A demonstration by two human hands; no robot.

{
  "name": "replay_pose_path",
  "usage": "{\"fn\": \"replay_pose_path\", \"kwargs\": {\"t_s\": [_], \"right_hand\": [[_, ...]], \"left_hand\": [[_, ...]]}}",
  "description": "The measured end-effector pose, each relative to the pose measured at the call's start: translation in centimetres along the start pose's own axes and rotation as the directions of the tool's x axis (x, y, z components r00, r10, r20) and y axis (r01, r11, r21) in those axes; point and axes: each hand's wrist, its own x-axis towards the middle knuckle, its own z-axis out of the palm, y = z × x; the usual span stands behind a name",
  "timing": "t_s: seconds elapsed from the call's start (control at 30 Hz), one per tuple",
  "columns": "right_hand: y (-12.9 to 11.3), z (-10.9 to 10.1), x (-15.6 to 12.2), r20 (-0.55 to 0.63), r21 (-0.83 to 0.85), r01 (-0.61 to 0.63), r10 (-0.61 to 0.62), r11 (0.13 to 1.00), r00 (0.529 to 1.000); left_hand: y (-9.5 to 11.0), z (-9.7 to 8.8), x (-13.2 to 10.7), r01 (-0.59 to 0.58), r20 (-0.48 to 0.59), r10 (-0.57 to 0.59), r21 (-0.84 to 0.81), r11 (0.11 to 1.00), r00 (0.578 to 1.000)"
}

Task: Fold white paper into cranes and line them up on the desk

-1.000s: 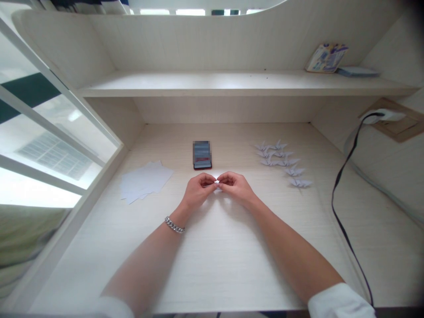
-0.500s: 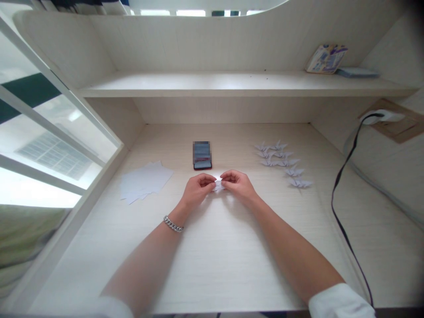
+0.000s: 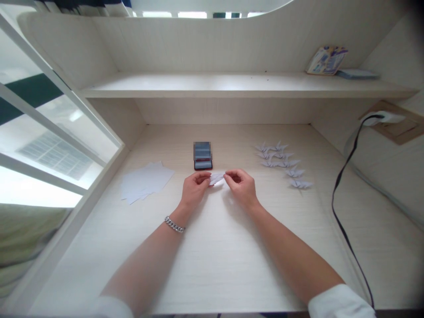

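Observation:
A small folded piece of white paper point(image 3: 217, 178) is held up between my hands, just above the desk. My left hand point(image 3: 195, 187) pinches its left end between thumb and fingers, and a bracelet circles that wrist. At the paper's right end, the thumb and fingertips of my right hand point(image 3: 243, 187) are closed on its edge. Just beyond them lies a phone point(image 3: 202, 155) with a blurred screen. Several folded white paper cranes point(image 3: 280, 163) stand grouped on the desk to the right.
Loose white paper sheets point(image 3: 147, 181) overlap on the left of the desk point(image 3: 212, 265). A shelf point(image 3: 198, 84) spans the back, with a small printed packet point(image 3: 327, 60) at its right. From a wall socket, a black cable point(image 3: 338, 185) hangs along the right side.
My hands have moved slightly apart, and more of the folded paper now shows between them, tilted up toward the right. The phone, sheets and cranes stay in place.

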Motion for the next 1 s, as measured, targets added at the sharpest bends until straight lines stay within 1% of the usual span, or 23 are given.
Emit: {"fn": "replay_pose_path", "kwargs": {"t_s": [0.07,0.13,0.3,0.47,0.57,0.67,0.77,0.83,0.9,1.0], "right_hand": [[-0.1,0.4,-0.4,0.102,-0.018,0.039,-0.037,0.999,0.994],[0.1,0.7,-0.6,0.161,-0.031,0.057,-0.051,0.998,0.986],[0.4,0.9,-0.6,0.180,-0.038,0.046,-0.038,0.998,0.983],[0.6,0.8,-0.6,0.193,-0.048,0.037,-0.027,0.998,0.981],[0.6,0.8,-0.6,0.199,-0.044,0.022,-0.013,0.999,0.980],[0.2,0.8,-0.5,0.223,-0.043,-0.007,0.016,0.999,0.975],[-0.1,0.4,-0.3,0.262,-0.055,-0.023,0.037,0.998,0.964],[-0.1,0.2,-0.1,0.277,-0.039,-0.041,0.050,0.998,0.960],[0.2,0.0,0.1,0.281,-0.008,-0.077,0.076,0.997,0.957],[0.8,0.1,0.4,0.285,0.070,-0.188,0.161,0.980,0.945]], "left_hand": [[0.0,0.0,0.0,-0.009,-0.025,0.010,0.008,1.000,1.000],[0.0,0.0,-0.1,-0.018,-0.040,0.018,0.013,1.000,0.999],[0.1,0.1,-0.2,-0.012,-0.029,0.012,-0.001,1.000,1.000],[0.2,0.1,-0.2,-0.018,-0.015,0.019,0.055,0.998,1.000],[0.1,0.1,-0.2,-0.029,0.022,0.027,0.062,0.998,0.999],[0.1,0.2,-0.5,-0.057,0.095,0.050,0.075,0.996,0.994],[0.4,0.5,-1.0,-0.114,0.185,0.085,0.149,0.982,0.979],[0.6,0.6,-1.2,-0.145,0.210,0.103,0.198,0.969,0.972],[0.7,0.6,-1.2,-0.154,0.181,0.116,0.214,0.965,0.977],[0.6,0.3,-0.9,-0.147,0.060,0.136,0.261,0.954,0.989]]}}
